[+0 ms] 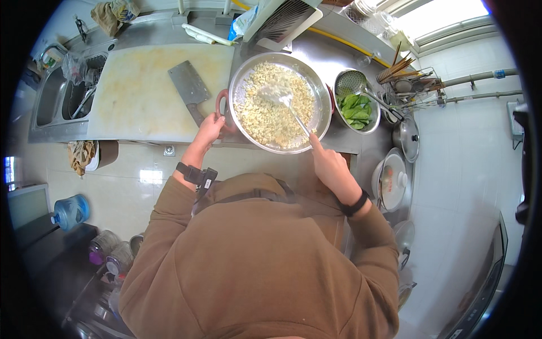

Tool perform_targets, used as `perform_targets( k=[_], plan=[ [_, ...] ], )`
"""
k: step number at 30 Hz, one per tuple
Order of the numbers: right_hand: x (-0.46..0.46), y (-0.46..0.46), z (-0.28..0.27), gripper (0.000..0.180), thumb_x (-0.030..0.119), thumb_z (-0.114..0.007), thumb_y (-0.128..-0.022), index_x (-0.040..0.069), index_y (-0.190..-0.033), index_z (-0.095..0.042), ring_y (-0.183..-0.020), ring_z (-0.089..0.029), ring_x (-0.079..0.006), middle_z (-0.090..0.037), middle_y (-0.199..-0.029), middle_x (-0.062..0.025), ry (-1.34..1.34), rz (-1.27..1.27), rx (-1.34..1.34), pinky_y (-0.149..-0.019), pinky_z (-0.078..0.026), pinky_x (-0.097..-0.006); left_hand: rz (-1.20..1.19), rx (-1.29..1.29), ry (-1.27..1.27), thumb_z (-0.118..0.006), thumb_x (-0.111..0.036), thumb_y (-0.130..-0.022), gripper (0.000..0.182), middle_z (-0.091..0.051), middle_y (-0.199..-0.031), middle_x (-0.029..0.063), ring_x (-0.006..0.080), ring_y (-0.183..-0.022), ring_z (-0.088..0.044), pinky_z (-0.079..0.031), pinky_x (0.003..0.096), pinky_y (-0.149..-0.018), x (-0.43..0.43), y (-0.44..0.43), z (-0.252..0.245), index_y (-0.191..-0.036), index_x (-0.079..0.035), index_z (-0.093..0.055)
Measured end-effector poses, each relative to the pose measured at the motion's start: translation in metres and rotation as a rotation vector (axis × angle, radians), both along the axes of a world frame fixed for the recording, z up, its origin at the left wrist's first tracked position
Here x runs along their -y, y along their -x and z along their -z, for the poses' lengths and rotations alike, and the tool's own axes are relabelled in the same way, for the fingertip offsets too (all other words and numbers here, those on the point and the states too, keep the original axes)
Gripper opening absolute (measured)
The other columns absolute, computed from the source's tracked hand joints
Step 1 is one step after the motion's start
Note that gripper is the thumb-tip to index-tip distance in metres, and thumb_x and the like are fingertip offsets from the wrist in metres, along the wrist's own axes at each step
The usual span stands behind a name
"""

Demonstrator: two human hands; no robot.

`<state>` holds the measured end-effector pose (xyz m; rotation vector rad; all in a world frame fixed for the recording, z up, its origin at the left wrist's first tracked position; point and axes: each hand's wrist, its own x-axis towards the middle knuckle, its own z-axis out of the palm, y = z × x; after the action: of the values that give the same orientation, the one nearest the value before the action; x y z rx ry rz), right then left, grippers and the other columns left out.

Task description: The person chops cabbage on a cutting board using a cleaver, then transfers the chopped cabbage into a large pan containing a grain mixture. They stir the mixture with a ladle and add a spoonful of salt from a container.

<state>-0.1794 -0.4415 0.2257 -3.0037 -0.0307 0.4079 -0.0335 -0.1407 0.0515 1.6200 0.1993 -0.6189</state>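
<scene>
A wide round metal pan (pixel 325 127) with red side handles holds a layer of pale, finely chopped food (pixel 271 120). My left hand (pixel 209 130) grips the pan's left handle (pixel 220 104). In my right hand (pixel 332 167) is the handle of a metal spoon or spatula (pixel 300 120), its head blurred over the chopped food near the pan's middle. Left of the pan, a cleaver (pixel 189 84) lies flat on a large white cutting board (pixel 135 97). To the pan's right stands a metal bowl (pixel 371 127) of green leaves (pixel 355 111), with a perforated skimmer (pixel 351 82) resting in it.
A double sink (pixel 53 101) is at the far left. Behind the board lie white-green stalks (pixel 207 34). At the right are a lidded pot (pixel 406 137), a white lidded bowl (pixel 391 180) and a holder of chopsticks (pixel 394 70). A yellow hose (pixel 338 40) runs along the back.
</scene>
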Motion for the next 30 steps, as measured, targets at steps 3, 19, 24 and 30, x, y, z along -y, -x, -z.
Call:
perform_targets(
  k=[3,19,24,30],
  plan=[
    [0.007,0.014,-0.007,0.057,0.005,-0.050,-0.084,0.004,-0.139,-0.037,-0.058,-0.061,-0.0412,-0.060,-0.063,-0.0209,0.043,-0.025,-0.008,-0.054,-0.050,-0.0501,0.001,-0.004,0.004,-0.050,-0.027,-0.096,0.034,-0.062,-0.106,0.0121,0.0232,-0.091,-0.064,-0.055,0.0378,-0.072,-0.001,-0.001,0.005,-0.116,0.000,-0.052],
    [-0.012,0.006,0.014,0.046,0.010,-0.049,-0.091,0.007,-0.135,-0.038,-0.061,-0.059,-0.0460,-0.060,-0.063,-0.0249,-0.112,0.023,0.002,-0.055,-0.046,-0.0557,0.008,0.011,-0.026,-0.050,-0.027,-0.097,0.031,-0.063,-0.099,0.0098,0.0200,-0.081,-0.064,-0.054,0.0353,-0.065,0.000,-0.005,0.013,-0.112,0.000,-0.052],
    [-0.022,-0.034,0.033,0.052,0.005,-0.047,-0.085,0.003,-0.136,-0.037,-0.063,-0.063,-0.0435,-0.061,-0.065,-0.0246,-0.114,0.044,0.143,-0.058,-0.050,-0.0531,0.035,-0.018,-0.017,-0.050,-0.028,-0.097,0.031,-0.063,-0.098,0.0091,0.0194,-0.082,-0.064,-0.053,0.0349,-0.064,-0.002,-0.007,0.007,-0.111,-0.001,-0.052],
    [-0.003,-0.008,-0.022,0.052,0.006,-0.049,-0.086,0.009,-0.137,-0.038,-0.065,-0.064,-0.0419,-0.063,-0.067,-0.0212,0.003,-0.012,0.051,-0.056,-0.049,-0.0508,0.061,0.006,-0.058,-0.046,-0.029,-0.098,0.030,-0.064,-0.100,0.0079,0.0190,-0.088,-0.064,-0.052,0.0346,-0.071,0.000,-0.005,0.004,-0.112,-0.003,-0.050]
  ],
)
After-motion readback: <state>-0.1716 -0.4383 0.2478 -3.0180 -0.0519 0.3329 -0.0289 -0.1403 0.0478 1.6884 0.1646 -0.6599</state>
